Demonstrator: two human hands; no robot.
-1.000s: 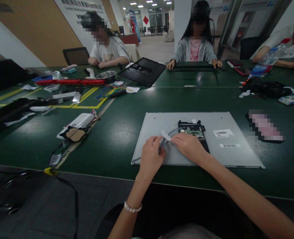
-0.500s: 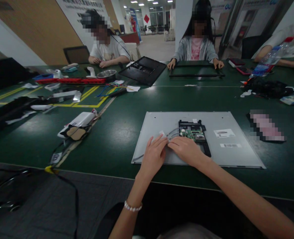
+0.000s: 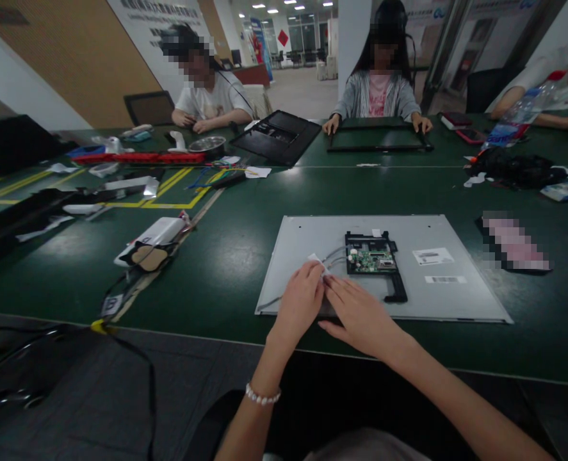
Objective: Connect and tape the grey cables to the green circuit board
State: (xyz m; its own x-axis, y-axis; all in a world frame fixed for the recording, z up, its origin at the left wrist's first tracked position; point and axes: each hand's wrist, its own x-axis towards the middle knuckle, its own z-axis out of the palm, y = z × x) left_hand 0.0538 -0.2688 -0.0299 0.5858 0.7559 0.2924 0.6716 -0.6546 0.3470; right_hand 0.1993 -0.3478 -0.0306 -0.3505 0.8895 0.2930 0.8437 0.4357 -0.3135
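Note:
A silver display panel [image 3: 428, 234] lies flat on the green table in front of me, back side up. On it sits a black plastic frame with a green circuit board [image 3: 367, 259]. Grey cables [image 3: 335, 251] run left from the board to a piece of white tape [image 3: 314, 258]. My left hand [image 3: 300, 298] bends over that tape, fingers pressed together at its lower edge. My right hand [image 3: 360, 314] lies close beside it, fingers stretched out with their tips by the tape and the thumb apart. What lies under the fingertips is hidden.
A pink phone [image 3: 514, 240] lies right of the panel. Left of it are a white battery-like pack [image 3: 154, 240] and a black cable. Across the table are a black plastic cover [image 3: 278, 134] and a person holding a black frame [image 3: 380, 150]. A bottle [image 3: 511, 121] stands far right.
My right hand has moved down and toward me, its fingers straighter and its thumb now out. My left fingers have drawn together. More of the black frame shows.

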